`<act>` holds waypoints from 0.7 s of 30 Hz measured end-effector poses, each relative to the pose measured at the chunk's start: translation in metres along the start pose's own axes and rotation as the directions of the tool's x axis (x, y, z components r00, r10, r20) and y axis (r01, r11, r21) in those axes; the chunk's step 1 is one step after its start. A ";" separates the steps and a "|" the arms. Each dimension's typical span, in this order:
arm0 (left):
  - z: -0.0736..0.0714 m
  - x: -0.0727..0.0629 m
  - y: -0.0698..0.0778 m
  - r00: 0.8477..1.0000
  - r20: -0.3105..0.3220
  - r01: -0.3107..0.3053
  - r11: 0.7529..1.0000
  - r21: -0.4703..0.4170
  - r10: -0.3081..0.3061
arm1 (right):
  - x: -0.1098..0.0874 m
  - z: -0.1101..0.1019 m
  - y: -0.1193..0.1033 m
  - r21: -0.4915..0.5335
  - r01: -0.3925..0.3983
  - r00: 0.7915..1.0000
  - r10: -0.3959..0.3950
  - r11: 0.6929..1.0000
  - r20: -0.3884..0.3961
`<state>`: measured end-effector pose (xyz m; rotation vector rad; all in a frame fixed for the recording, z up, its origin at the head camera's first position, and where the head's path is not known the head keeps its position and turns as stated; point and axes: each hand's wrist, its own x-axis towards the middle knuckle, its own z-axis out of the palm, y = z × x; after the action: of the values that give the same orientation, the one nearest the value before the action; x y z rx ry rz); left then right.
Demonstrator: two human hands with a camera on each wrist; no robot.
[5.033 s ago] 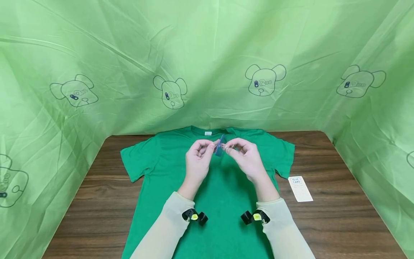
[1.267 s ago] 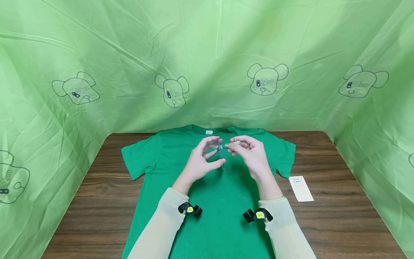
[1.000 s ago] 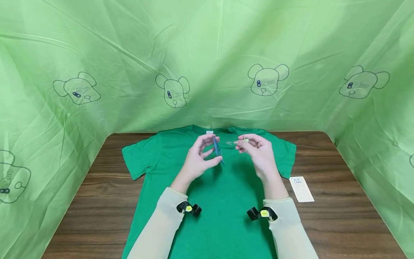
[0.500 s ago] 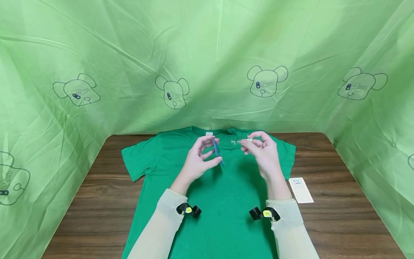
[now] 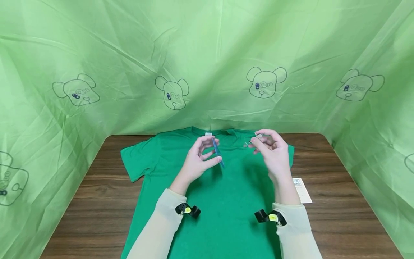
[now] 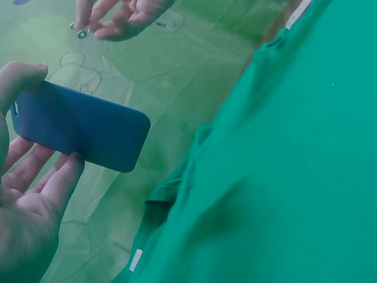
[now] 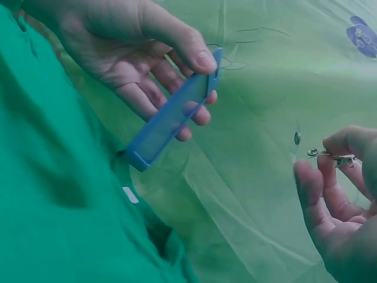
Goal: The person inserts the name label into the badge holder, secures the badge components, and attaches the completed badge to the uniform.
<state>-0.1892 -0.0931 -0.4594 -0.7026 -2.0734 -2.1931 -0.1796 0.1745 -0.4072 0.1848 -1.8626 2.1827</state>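
Observation:
My left hand holds a blue plastic badge holder by its edges, thumb on one long side and fingertips on the other. In the right wrist view the frame of the badge holder surrounds a see-through panel, with a slot at one end. Off to the right, my right hand pinches a badge clip between thumb and finger. A clear strap with metal snaps sticks out from it, apart from the holder. Both hands are above a green T-shirt spread flat.
A white card with blue print lies on the brown wooden table, right of the shirt and partly behind my right forearm. Light green cloth with bear drawings surrounds the table at the back and sides.
The clip and its strap, earlier at the badge holder, have come away from it. My right hand has carried them rightward. The left hand has stayed nearly still lately, holding the badge holder.

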 end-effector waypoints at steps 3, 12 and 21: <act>0.000 0.001 0.000 1.000 0.002 0.001 1.000 -0.009 -0.001 | -0.001 -0.008 -0.005 -0.030 0.006 1.000 -0.007 1.000 -0.029; -0.003 0.000 0.001 1.000 -0.014 0.004 1.000 -0.011 -0.004 | 0.005 -0.053 -0.008 -0.081 0.065 0.993 -0.073 0.995 -0.093; -0.002 -0.001 0.001 1.000 -0.011 0.013 1.000 -0.004 -0.013 | 0.006 -0.100 -0.003 -0.039 -0.024 0.974 0.015 0.999 -0.227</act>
<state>-0.1884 -0.0956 -0.4594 -0.6781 -2.0745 -2.2034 -0.1773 0.2740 -0.4195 -0.0884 -1.7864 2.0769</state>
